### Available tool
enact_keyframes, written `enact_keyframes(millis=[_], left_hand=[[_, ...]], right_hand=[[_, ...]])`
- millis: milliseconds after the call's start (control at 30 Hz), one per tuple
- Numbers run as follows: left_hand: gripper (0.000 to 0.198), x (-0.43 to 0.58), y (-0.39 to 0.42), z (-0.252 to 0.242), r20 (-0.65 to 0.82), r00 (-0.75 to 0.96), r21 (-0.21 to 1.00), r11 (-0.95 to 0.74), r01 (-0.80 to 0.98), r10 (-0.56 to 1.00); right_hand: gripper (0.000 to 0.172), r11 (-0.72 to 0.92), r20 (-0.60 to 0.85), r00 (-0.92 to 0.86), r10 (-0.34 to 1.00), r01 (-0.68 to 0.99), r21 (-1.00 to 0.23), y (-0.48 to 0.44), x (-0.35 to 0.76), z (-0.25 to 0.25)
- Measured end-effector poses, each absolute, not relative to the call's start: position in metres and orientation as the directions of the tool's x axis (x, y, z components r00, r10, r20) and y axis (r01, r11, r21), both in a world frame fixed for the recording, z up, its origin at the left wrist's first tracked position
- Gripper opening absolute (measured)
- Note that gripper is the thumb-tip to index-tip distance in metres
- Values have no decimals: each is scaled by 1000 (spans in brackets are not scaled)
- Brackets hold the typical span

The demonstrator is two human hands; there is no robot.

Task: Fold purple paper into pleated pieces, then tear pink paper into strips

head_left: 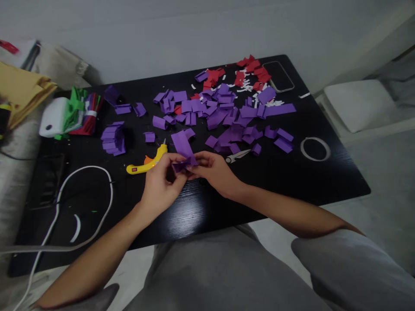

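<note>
**Both hands pinch a purple strip at the near middle of the table**

Head view: The purple paper strip is held just above the black table, near its front edge and in the middle. Its long axis runs from near to far, with the free end pointing away and leaning slightly left. The near end is creased into a small fold lying crosswise between the fingertips.

The left hand has thumb and fingers closed on the left side of that fold. The right hand is pinched shut on the right side, and the two sets of fingertips nearly meet.

A yellow glue gun lies just left of the left hand, nozzle towards the strip. Scissors lie just right of the right hand. Farther back, loose purple pieces spread across the middle, with red pieces at the far edge. A stack of folded purple pieces sits to the left and a white tape ring well to the right.
</note>
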State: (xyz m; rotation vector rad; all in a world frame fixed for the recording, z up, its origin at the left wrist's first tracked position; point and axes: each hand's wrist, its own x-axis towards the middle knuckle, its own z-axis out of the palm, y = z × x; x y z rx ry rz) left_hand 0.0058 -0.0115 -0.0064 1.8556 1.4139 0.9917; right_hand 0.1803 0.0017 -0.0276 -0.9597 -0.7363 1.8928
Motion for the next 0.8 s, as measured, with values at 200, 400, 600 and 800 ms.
enact_keyframes(millis=[200, 400, 600, 800], left_hand=[[27, 5, -13, -6, 221, 219, 777, -307, 549, 951], [30, -3, -12, -4, 220, 273, 773, -338, 537, 937], [17, -9, -5, -6, 137, 115, 913, -171, 370, 984], [24, -2, -4, -3, 82, 215, 979, -119, 166, 973]], right_hand=[[37, -463, -345, -325, 881, -440, -769, 4, 181, -31], [39, -530, -386, -370, 845, -478, -701, 7, 183, -28], [32, -599, -405, -448, 797, -503, -623, 11, 190, -23], [50, -634, -417, -492, 764, -451, -628, 10, 192, -20]])
